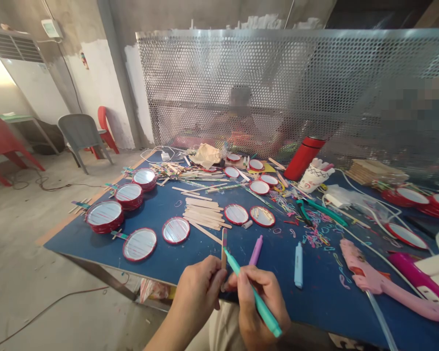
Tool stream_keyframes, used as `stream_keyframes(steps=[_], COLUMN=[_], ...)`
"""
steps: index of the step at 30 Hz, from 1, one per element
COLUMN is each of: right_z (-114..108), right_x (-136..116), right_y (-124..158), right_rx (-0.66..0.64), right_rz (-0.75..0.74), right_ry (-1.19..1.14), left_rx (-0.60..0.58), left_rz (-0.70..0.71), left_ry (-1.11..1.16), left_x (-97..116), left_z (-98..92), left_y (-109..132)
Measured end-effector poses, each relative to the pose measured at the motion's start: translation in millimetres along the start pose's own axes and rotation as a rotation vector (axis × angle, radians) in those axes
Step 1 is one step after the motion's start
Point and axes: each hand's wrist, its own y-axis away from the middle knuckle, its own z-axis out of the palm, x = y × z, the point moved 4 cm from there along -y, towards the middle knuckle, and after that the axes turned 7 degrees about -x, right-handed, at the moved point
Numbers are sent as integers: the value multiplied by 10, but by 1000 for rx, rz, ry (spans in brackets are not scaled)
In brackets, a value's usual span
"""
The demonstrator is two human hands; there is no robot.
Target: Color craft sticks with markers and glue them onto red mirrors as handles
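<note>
My left hand (197, 292) is closed around a wooden craft stick (224, 248), holding it upright over the near edge of the blue table (190, 263). My right hand (259, 302) grips a teal marker pen (252, 292) like a pencil, its tip touching the stick. A purple marker (256, 250) and a light blue marker (298, 264) lie on the table just beyond my hands. A pile of plain wooden sticks (203, 214) lies further back.
Several red-rimmed round lids (175, 230) with striped faces lie across the table, some stacked at the left. Pink glue guns (373, 280) with cords lie at the right, beside loose rubber bands (314, 234), a red flask (304, 157) and a perforated metal screen (278, 92).
</note>
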Motion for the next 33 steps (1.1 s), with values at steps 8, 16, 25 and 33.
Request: stream_keyframes(steps=[8,16,25,33], right_z=[-12,-26,-26,-22], right_x=[22,31,28,28], right_y=[17,12,12,16], right_rx=[21,44,32,28], right_rz=[15,38,39,27], right_ry=[-29,-11,-3,0], left_rx=[10,2,-10,15], left_rz=[11,10,13,13], left_ry=[0,-16,-4,0], left_x=[0,1,-7,3], left_z=[-9,-4,-3,-7], left_y=[4,2,8,8])
